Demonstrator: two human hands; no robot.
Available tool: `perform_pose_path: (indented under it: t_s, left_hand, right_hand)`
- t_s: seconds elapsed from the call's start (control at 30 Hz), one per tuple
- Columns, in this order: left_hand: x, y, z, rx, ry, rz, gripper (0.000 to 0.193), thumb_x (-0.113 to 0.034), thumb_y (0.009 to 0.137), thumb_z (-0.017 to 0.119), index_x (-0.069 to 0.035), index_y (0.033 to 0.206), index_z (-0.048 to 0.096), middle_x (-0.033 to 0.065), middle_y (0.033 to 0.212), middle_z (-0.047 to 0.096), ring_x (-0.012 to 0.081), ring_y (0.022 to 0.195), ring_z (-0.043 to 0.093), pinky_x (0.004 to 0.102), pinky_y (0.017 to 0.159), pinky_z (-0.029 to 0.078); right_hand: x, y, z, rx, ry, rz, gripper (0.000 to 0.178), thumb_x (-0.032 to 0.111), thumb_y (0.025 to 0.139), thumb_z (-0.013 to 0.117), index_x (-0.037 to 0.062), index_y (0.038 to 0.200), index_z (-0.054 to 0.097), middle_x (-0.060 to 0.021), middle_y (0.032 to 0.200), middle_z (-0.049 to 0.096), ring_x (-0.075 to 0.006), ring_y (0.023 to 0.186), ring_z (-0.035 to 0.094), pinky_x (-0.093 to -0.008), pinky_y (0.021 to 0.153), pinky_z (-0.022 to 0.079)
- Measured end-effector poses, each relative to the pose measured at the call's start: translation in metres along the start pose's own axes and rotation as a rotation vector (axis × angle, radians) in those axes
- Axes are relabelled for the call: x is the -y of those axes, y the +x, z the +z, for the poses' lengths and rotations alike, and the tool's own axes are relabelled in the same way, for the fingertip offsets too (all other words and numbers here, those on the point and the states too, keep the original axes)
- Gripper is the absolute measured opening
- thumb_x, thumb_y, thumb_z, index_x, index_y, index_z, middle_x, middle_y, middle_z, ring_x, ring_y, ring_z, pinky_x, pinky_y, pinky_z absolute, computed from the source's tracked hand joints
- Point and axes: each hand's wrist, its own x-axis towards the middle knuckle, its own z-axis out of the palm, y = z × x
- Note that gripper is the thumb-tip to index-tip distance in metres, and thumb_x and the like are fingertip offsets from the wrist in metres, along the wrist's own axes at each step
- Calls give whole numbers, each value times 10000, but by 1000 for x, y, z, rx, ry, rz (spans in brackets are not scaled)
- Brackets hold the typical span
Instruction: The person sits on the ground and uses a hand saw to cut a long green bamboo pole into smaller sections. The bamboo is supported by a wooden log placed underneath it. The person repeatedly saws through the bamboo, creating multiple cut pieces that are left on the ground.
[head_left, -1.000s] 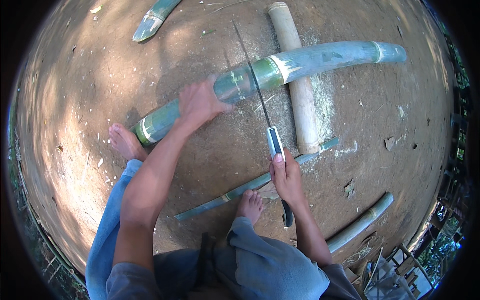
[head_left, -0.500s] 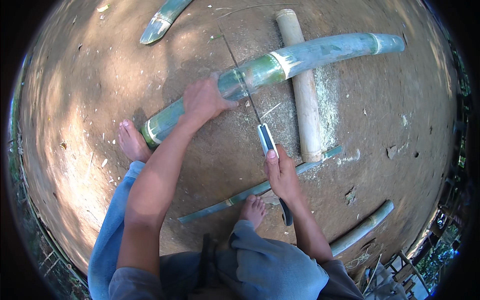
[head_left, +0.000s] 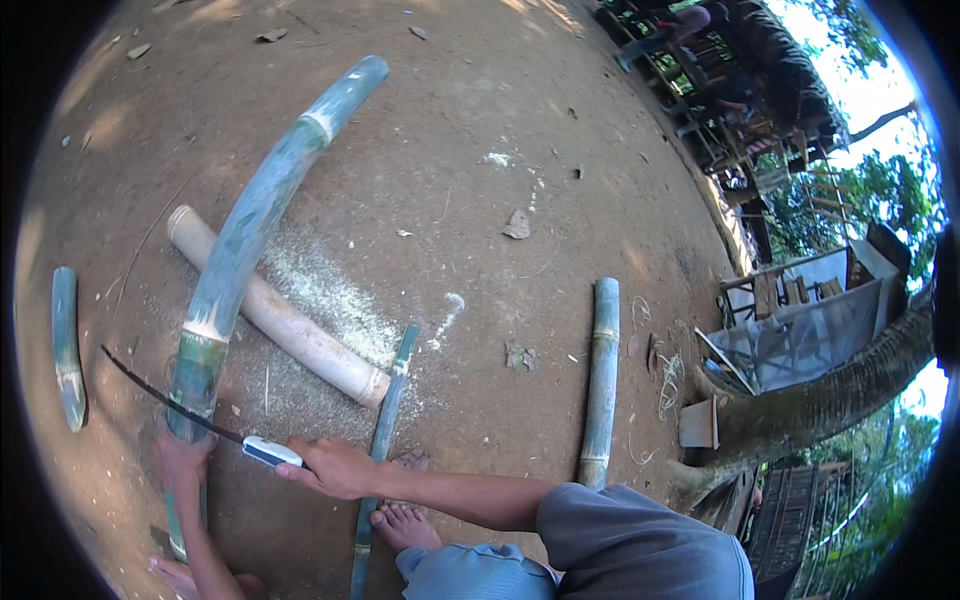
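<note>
A thick green bamboo pole (head_left: 262, 200) lies on the ground at the left, running away from me. My left hand (head_left: 183, 462) grips it near the close end, thumb and fingers around its side. With my right hand (head_left: 335, 468) I hold the pale handle of a handsaw (head_left: 270, 452). Its dark, slightly curved blade lies across the bamboo just beyond my left hand, and the tip sticks out on the far left side. How deep the blade sits in the bamboo cannot be made out. A pale, dry bamboo pole (head_left: 310, 335) lies crosswise beneath the green one.
Sawdust (head_left: 345, 305) covers soil beside the pale pole. A narrow bamboo length (head_left: 388, 415) lies by my bare foot (head_left: 405, 525). Other bamboo pieces lie at right (head_left: 602, 370) and far left (head_left: 66, 345). A tree trunk (head_left: 820, 410) and a thatched shelter (head_left: 790, 75) stand rightward.
The view has swung to the right, bringing the tree trunk and shelter in. The saw still crosses the bamboo, its handle now somewhat closer to the pole. Both hands keep their grips.
</note>
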Motion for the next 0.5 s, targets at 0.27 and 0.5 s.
perform_pose_path:
  t_s: [0.27,0.5]
  left_hand:
    - [-3,-2,28,-46,10,121,958,-286,627,897,-35,1453,483,253,1315,626,445,1221,581,503,1033,460]
    - [38,17,15,24,-352,286,980,-230,672,883,11,1500,417,250,1354,584,387,1261,560,441,1105,412]
  right_hand:
    - [-46,-11,17,-94,112,-79,555,536,1059,409,-4,1097,535,-284,745,633,-502,790,649,-586,762,506]
    - [-37,13,13,-24,107,-127,573,552,1053,410,8,1138,567,-285,780,647,-496,817,657,-565,785,514]
